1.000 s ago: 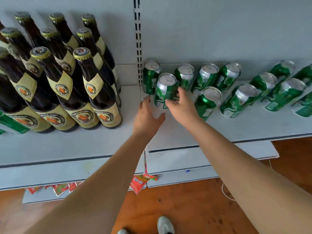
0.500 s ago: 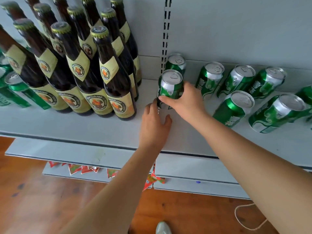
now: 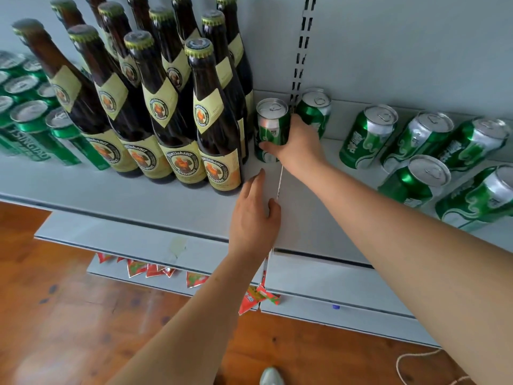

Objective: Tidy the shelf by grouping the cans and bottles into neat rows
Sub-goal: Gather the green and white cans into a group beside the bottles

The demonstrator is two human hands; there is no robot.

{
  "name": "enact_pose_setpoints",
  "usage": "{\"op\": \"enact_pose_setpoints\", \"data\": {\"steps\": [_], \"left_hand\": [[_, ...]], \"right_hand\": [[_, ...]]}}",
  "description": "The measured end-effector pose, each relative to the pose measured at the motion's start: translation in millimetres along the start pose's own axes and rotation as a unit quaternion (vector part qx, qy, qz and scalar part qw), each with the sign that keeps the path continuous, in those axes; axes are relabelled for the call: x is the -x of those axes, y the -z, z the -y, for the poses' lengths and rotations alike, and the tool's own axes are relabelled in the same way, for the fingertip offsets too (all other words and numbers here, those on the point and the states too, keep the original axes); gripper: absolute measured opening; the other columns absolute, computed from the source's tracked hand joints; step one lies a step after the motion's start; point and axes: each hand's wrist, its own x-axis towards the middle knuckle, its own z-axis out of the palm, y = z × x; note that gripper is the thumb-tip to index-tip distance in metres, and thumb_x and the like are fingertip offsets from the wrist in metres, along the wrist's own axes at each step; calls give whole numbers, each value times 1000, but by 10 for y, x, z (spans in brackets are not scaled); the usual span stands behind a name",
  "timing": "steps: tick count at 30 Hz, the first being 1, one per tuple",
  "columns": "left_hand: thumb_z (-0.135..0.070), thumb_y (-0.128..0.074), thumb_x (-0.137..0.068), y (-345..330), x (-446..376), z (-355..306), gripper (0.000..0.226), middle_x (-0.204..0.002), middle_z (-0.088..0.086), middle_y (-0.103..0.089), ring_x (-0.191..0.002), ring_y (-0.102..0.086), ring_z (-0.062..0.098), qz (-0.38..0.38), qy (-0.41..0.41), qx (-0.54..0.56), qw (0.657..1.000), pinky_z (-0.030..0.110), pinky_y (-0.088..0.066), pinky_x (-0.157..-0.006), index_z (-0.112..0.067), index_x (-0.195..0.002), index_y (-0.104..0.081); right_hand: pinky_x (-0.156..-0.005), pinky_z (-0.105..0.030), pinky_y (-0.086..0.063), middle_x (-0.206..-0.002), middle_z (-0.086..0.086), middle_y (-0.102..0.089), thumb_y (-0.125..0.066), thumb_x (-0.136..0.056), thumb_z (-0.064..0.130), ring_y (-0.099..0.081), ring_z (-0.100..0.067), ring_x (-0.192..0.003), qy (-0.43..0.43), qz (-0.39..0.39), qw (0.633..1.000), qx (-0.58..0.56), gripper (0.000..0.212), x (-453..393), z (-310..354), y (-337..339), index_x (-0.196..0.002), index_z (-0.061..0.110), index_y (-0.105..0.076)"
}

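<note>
My right hand [image 3: 298, 147] grips a green can [image 3: 270, 122] standing upright on the grey shelf [image 3: 172, 207], just right of the front brown bottle [image 3: 215, 129]. Behind it, across the shelf joint, stands another green can [image 3: 315, 111]. My left hand [image 3: 254, 215] lies open and flat on the shelf in front of the held can, its fingers straight. Several brown bottles [image 3: 155, 107] with cream labels stand in rows on the left. Several loose green cans [image 3: 416, 151] are scattered on the right part of the shelf.
A block of green cans [image 3: 25, 118] fills the far left of the shelf. Below hang lower shelves [image 3: 333, 276] with red packets [image 3: 255, 297]. The wooden floor [image 3: 83, 315] carries a white cord [image 3: 410, 365], and a shoe tip [image 3: 270, 376] shows at the bottom edge.
My right hand has carried the green can left across the shelf joint to beside the bottles. My left hand stayed flat on the shelf. My view has shifted left.
</note>
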Motion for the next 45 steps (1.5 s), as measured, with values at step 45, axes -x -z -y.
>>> {"op": "enact_pose_setpoints", "data": {"steps": [45], "left_hand": [[-44, -55, -89, -555, -1220, -244, 47, -110, -4, -69, -100, -66, 10, 16, -2, 217, 976, 40, -54, -95, -18, -127, -61]], "right_hand": [[-81, -24, -45, -115, -7, -61, -85, -71, 31, -60, -25, -104, -16, -268, 963, -39, 68, 721, -889, -16, -121, 9, -45]]}}
